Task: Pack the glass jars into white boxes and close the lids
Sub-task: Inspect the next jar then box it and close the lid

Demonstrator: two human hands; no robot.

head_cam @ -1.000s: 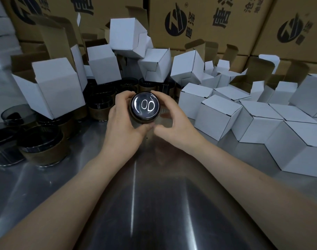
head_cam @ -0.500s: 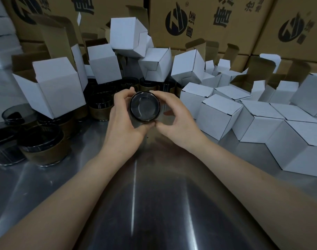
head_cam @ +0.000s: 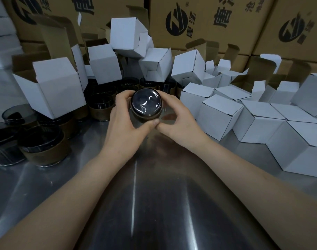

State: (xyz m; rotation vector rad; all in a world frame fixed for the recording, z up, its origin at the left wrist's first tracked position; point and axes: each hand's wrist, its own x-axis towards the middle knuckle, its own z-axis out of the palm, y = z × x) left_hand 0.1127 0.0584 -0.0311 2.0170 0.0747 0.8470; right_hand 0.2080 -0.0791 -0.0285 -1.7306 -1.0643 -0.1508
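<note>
Seen from above, 2 bare forearms [head_cam: 72,195] reaching away over a shiny steel table [head_cam: 154,210]. Held up off the table between both hands, 1 dark glass jar [head_cam: 146,103], tipped on its side with a round glossy end facing the viewer and a brown band around its wall. Left hand [head_cam: 123,121] gripping the jar's left side, fingers curled over the top, thumb underneath. Right hand [head_cam: 179,121] gripping the right side likewise, fingers curled round, thumb tip touching the left thumb just under the jar. Left of the left fingers, near, more banded jars [head_cam: 44,147] standing upright on the table, and an open white box [head_cam: 58,87] propped above them, flaps up. Right of the right fingers, a cluster of closed white boxes [head_cam: 220,114] packed side by side. Just beyond the fingertips, further jars [head_cam: 101,103] in a row, with a tumbled heap of white boxes [head_cam: 154,64] over them. Farthest back, large brown cartons [head_cam: 208,24] printed with black logos, stacked as a wall
</note>
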